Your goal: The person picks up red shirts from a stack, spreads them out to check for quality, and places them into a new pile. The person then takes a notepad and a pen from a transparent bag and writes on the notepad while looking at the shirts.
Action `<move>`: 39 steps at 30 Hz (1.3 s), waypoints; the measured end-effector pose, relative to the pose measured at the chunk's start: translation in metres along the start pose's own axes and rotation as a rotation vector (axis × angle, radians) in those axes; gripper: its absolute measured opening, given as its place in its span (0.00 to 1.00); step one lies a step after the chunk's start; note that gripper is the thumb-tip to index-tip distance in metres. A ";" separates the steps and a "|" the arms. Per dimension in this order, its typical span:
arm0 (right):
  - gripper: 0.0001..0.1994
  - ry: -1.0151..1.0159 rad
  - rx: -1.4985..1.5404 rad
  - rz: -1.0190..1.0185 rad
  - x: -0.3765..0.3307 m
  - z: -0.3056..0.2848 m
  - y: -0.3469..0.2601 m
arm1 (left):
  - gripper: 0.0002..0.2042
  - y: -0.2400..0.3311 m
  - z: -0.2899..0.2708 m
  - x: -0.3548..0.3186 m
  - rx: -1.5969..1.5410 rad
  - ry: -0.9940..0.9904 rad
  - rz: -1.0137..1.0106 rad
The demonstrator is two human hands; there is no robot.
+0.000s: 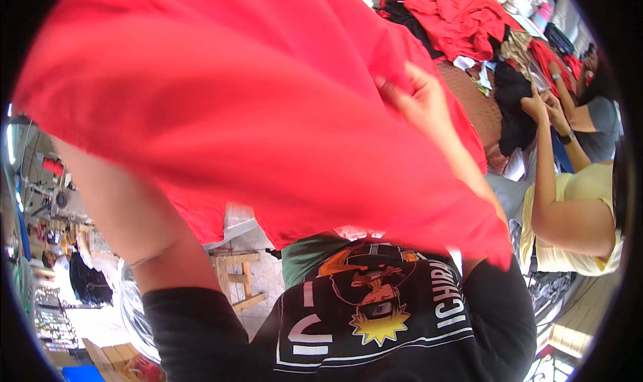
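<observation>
A large red garment [254, 107] fills most of the view, held up in front of me and blurred by motion. My right hand [416, 99] grips its cloth near the upper right, fingers closed into the fabric. My left forearm [127, 214] rises from the lower left and passes under the red cloth; the left hand itself is hidden behind the garment. Below, my black printed shirt [375, 315] shows.
A table piled with red and black clothes [462, 20] lies at the upper right. Two other people stand at the right, one in a yellow top [576, 214] with an arm raised to the pile. A wooden stool [238, 278] stands below.
</observation>
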State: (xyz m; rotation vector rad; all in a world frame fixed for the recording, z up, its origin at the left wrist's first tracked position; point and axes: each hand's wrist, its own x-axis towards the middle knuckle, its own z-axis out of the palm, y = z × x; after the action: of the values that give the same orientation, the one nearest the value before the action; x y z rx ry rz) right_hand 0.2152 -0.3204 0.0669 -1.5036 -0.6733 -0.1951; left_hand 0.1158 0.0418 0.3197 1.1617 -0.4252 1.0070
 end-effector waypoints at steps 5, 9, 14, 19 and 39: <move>0.11 0.237 -0.153 0.152 0.032 -0.056 0.007 | 0.28 -0.145 -0.148 -0.068 0.029 0.401 -0.418; 0.18 -0.212 -0.174 0.872 -0.008 -0.076 0.040 | 0.30 -0.211 -0.253 -0.256 0.119 0.286 -0.672; 0.20 -0.454 0.006 0.852 -0.096 -0.084 0.079 | 0.30 -0.157 -0.108 -0.314 -0.307 0.103 -1.156; 0.26 -0.458 0.088 0.702 -0.097 -0.060 0.053 | 0.20 -0.123 -0.093 -0.280 0.261 -0.146 -1.223; 0.13 0.165 0.438 0.293 -0.007 -0.087 -0.173 | 0.16 0.105 -0.066 -0.045 0.325 0.022 -0.065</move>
State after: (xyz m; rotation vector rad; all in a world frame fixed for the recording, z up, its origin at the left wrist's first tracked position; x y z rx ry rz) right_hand 0.1447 -0.4212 0.2166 -1.1316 -0.3286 0.0518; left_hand -0.0081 0.0868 0.3196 1.4442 -0.2075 1.0559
